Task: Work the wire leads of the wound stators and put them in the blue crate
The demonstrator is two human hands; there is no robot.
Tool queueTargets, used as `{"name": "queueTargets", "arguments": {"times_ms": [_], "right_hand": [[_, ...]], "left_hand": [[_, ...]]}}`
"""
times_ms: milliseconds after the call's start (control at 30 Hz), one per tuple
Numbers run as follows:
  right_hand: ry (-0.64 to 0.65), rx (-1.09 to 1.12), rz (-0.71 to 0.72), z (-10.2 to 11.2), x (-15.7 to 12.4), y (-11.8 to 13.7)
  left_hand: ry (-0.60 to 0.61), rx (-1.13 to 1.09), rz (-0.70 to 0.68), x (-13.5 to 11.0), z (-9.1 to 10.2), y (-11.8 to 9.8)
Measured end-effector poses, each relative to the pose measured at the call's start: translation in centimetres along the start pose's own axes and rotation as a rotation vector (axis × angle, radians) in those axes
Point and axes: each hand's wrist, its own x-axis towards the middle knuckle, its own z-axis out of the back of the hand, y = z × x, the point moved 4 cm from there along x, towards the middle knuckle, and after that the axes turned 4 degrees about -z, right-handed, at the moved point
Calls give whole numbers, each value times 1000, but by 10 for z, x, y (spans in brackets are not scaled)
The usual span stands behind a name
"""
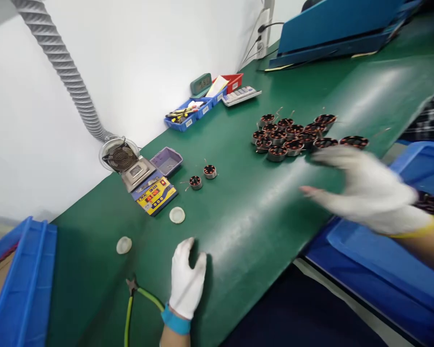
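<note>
My left hand [188, 282], in a white glove with a blue wristband, rests on the green table with thumb and fingers apart and nothing between them. Beside its wrist lie green-handled cutting pliers [132, 286], their jaws spread. At the right, my right hand [365, 188] is smeared by motion; its thumb and fingers are apart, with no object between them. Close to its fingertips stands a group of several copper-wound motor stators [277, 153] with loose wire ends. Two more stators, one nearer [195, 182] and one farther [210, 171], sit apart from the group.
A yellow-and-blue soldering station [154, 195] stands by a purple tray [166, 161] and two white round lids [177, 215]. Small blue bins [184, 123] and a calculator [240, 95] line the wall. Blue crates flank the table, left [36, 279] and right [423, 164]. A grey duct [65, 72] hangs left.
</note>
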Motion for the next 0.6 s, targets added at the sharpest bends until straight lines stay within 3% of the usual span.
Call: {"name": "queueTargets", "arguments": {"times_ms": [67,133,200,267,333,433,600], "right_hand": [[299,-66,167,-50,21,64],[411,-123,160,-95,42,111],[492,-184,68,-132,58,138],[551,-226,-32,-153,66,146],[595,-245,-97,-157,64,145],[694,-221,-107,-139,39,146],[951,7,131,-111,-52,189]], "left_hand": [[5,-8,-2,-2,-1,-2],[4,-22,-7,-4,-1,-3],[8,-42,-15,-5,-2,-4],[9,-66,-23,-5,-1,-5],[-4,-100,-21,-3,0,-6],[-32,-262,50,-5,-1,-7],[-14,-886,325,-19,-20,-14]]}}
